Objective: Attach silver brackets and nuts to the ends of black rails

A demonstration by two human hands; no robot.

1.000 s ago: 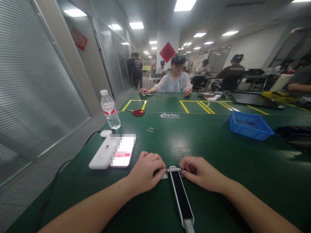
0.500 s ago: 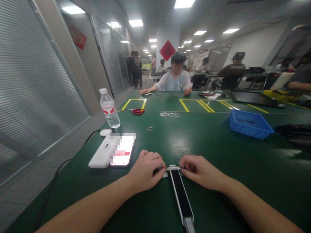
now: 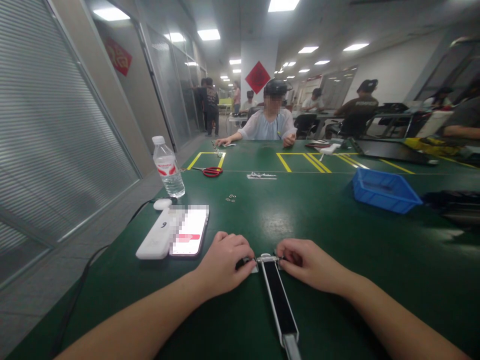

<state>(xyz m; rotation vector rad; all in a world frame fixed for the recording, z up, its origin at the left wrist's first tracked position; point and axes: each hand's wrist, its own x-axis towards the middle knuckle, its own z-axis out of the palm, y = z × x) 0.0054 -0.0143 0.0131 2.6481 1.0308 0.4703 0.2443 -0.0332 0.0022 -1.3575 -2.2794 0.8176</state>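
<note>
A long, narrow device with a white frame and a black strip (image 3: 280, 300) lies on the green table, its metal crosspiece (image 3: 267, 259) at the far end and a grey handle-like bar (image 3: 291, 346) at the near end. My left hand (image 3: 227, 262) pinches at the left end of the crosspiece, thumb and fingers closed. On the opposite side my right hand (image 3: 309, 265) is closed in a pinch at the right end. A small pale piece (image 3: 255, 269) shows beside my left thumb. The fingertips cover the exact points of contact.
Left of my hands lie a phone (image 3: 189, 232), a white power bank (image 3: 155, 237) and a water bottle (image 3: 168, 167). Farther off are small rings (image 3: 230, 198), red-handled scissors (image 3: 212, 172), white scraps (image 3: 261, 176) and a blue bin (image 3: 385, 192). Another person (image 3: 268, 122) sits opposite.
Both hands keep their pinch at the crosspiece, and the device stays in place. The whole view has shifted very slightly.
</note>
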